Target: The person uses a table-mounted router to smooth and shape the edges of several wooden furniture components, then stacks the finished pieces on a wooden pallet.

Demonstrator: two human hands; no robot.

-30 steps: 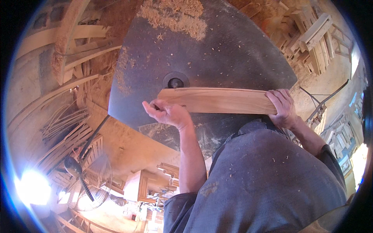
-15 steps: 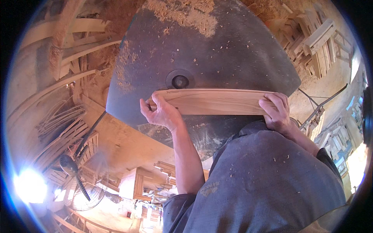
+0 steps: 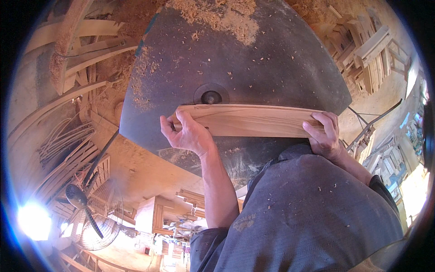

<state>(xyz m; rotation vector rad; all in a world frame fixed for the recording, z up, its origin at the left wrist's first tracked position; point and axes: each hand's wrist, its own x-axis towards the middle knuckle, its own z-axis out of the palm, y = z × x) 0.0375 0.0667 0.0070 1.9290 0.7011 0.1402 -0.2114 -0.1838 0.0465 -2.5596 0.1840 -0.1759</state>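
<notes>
sawdust pile (image 3: 217, 16) | fan (image 3: 88, 213) | stacked wood strips (image 3: 68, 149) | wooden frames (image 3: 371, 50)

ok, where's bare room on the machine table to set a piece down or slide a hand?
Free: the dark table right of the spindle, beyond the plank, and the strip between spindle and sawdust heap. Crowded: the near edge, where the left hand and right hand grip the plank; chips dust the left rim.

The hands have slid the wooden board (image 3: 249, 121) leftward past the spindle (image 3: 211, 96).
</notes>
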